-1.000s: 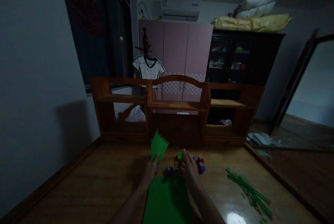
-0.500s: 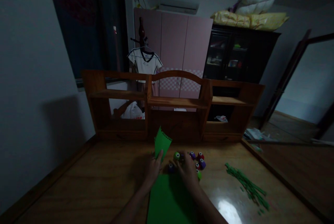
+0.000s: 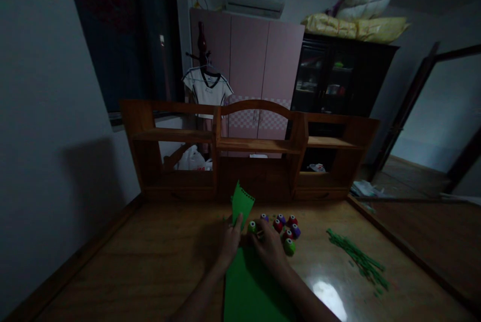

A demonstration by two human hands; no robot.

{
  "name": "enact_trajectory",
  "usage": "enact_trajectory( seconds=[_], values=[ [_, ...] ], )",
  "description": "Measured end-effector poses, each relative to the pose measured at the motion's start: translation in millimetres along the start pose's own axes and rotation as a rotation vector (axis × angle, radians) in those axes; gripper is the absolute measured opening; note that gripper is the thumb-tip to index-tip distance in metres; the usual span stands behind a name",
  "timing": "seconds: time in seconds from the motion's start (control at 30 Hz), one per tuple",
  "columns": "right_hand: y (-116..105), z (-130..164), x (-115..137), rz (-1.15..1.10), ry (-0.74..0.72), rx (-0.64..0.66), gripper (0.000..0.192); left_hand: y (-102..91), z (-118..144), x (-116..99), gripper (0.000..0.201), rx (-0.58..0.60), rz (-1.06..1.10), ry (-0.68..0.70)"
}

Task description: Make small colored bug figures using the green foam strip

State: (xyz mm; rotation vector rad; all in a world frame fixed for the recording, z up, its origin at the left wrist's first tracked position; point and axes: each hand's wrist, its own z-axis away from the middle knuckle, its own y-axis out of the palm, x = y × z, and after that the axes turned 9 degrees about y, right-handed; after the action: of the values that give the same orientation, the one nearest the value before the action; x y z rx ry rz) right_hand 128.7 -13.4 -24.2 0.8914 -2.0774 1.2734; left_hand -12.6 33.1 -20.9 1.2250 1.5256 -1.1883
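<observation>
My left hand [image 3: 231, 243] is closed on a piece of green paper [image 3: 242, 204], held upright with a row of small notches along its top edge. My right hand [image 3: 268, 246] is beside it, fingers bent around a small green craft punch [image 3: 252, 227] with a white ring on top; the fingers partly hide the contact. Beyond this hand stand several similar punches, among them a purple one [image 3: 264, 218], a red one [image 3: 277, 225] and another green one [image 3: 289, 247]. Under my forearms lies a larger green sheet [image 3: 251, 287] on the wooden table.
A heap of thin green paper strips [image 3: 356, 257] lies on the table [image 3: 150, 252] to the right, with small green scraps around it. A wooden shelf unit [image 3: 259, 146] spans the table's far edge. A wall [image 3: 78, 202] borders the left side.
The view has shifted slightly, so most things sit farther right. The green punch has come closer to the paper with my right hand. A purple punch near my right fingers is now out of sight.
</observation>
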Motion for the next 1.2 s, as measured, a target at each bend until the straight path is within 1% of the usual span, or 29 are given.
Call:
enact_trajectory(
  seconds=[0.17,0.27,0.37,0.47,0.6,0.73,0.83,1.03,1.2],
  values=[
    [0.8,0.2,0.6,-0.011,0.009,-0.011,0.022,2.8,-2.4,9.8,0.054,0.004,-0.017,0.036],
    [0.1,1.6,3.2,-0.026,0.030,-0.010,0.025,1.2,-2.4,8.1,0.054,-0.002,-0.015,0.039],
    [-1.0,2.5,4.3,-0.047,0.057,-0.030,0.027,-0.6,-1.1,4.7,0.056,0.008,-0.013,-0.002],
    [-2.9,1.2,3.5,-0.072,0.062,-0.051,0.026,-0.5,-1.0,6.0,0.058,0.012,0.000,-0.056],
    [-6.9,-3.1,1.7,-0.115,0.033,-0.063,0.020,0.3,-1.6,9.0,0.057,-0.009,0.013,-0.057],
    [-9.5,-5.1,0.2,-0.170,0.036,-0.062,0.020,0.1,-0.5,7.3,0.058,-0.002,-0.007,-0.094],
    [-9.1,-5.5,-1.1,-0.176,0.046,-0.055,0.020,-0.1,-0.4,8.5,0.057,-0.003,-0.007,-0.080],
    [-7.2,-6.7,-2.1,-0.078,0.028,-0.077,0.022,1.9,-2.7,16.9,0.055,-0.016,0.030,-0.052],
    [-6.5,-4.6,-1.7,-0.166,0.041,-0.058,0.022,2.6,-2.2,16.7,0.055,-0.009,0.039,-0.059]
  ],
)
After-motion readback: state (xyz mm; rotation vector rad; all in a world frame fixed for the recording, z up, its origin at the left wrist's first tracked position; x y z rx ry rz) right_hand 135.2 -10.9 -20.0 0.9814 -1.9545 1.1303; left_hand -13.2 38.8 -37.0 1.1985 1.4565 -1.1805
